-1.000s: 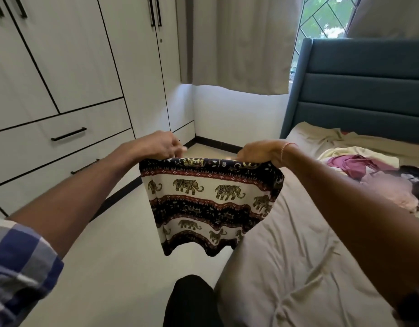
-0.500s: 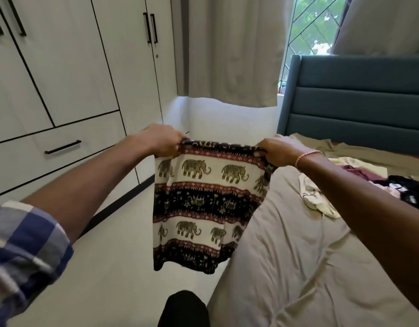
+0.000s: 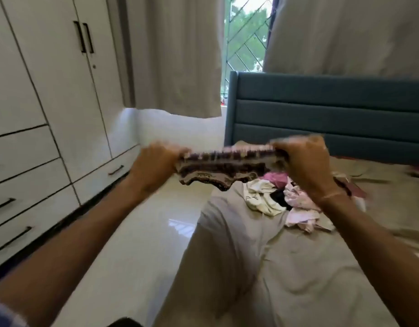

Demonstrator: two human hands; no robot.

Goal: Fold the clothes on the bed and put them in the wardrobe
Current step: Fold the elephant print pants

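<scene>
I hold an elephant-print garment [image 3: 225, 167], dark with cream bands, stretched level between both hands at chest height over the bed's near corner. My left hand [image 3: 155, 165] grips its left end and my right hand [image 3: 303, 165] grips its right end. The cloth is flung up almost flat and blurred, so only a short strip hangs down. Behind it a heap of loose clothes [image 3: 286, 200] in white, pink and black lies on the bed [image 3: 298, 279]. The white wardrobe [image 3: 57, 90] stands to the left, all doors and drawers closed.
A blue padded headboard [image 3: 321, 119] rises at the bed's far end. Beige curtains [image 3: 175, 55] hang over a barred window [image 3: 246, 38]. A strip of glossy white floor [image 3: 144, 232] runs between the wardrobe and the bed.
The garment hung down full length before; now its lower part has swung up and it is stretched nearly flat. Both hands have risen and moved farther apart, and the view has tilted up.
</scene>
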